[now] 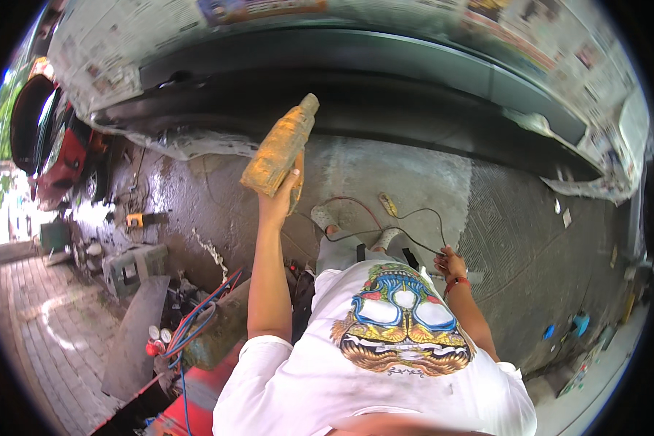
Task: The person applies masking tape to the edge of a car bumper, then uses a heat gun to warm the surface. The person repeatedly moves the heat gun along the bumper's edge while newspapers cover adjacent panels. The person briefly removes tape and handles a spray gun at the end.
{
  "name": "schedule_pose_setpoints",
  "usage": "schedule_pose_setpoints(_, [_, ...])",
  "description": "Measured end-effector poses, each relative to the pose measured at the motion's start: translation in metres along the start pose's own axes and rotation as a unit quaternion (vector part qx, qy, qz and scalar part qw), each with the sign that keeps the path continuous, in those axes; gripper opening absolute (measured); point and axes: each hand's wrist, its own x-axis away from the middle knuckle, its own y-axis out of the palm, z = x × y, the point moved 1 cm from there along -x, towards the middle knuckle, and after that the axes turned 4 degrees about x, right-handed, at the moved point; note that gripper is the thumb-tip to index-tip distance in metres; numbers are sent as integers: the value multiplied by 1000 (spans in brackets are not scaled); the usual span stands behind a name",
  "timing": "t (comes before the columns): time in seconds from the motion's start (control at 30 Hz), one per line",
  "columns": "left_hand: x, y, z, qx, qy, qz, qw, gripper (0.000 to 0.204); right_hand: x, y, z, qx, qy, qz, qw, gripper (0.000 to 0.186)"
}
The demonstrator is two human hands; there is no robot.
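Note:
My left hand [283,192] is raised and closed on the handle of a bulky, worn yellow power tool [276,149] with a narrow grey nozzle, held up in front of a dark car panel [385,98] framed by newspaper masking [94,58]. My right hand [449,263] is low by my right side, its fingers closed on a thin dark cord [427,209]. A yellow plug or socket piece [388,205] lies on the floor beside that cord, near my feet.
At left stand a red car [58,156], a grey case [134,265] and a small yellow object [134,219]. Gauges [160,334], hoses and a grey sheet [134,338] crowd the lower left. A red cable [356,200] crosses the floor; blue objects [578,323] lie at right.

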Motion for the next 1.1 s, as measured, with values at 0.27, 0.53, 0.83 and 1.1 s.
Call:
schedule_pose_setpoints(0.27, [-66,-158,9,63,28,170,983,37,41,83,-40,120,-32,-78,989,50])
schedule_pose_setpoints(0.53, [-144,-254,15,163,94,270,944,29,117,97,-56,267,-53,-264,925,100])
schedule_pose_setpoints(0.83, [-134,-235,-50,68,25,316,946,49,153,95,-67,513,-63,-332,789,129])
schedule_pose_setpoints(1.1, [-28,-88,-56,-100,28,172,980,59,165,57,-52,470,-59,-303,827,128])
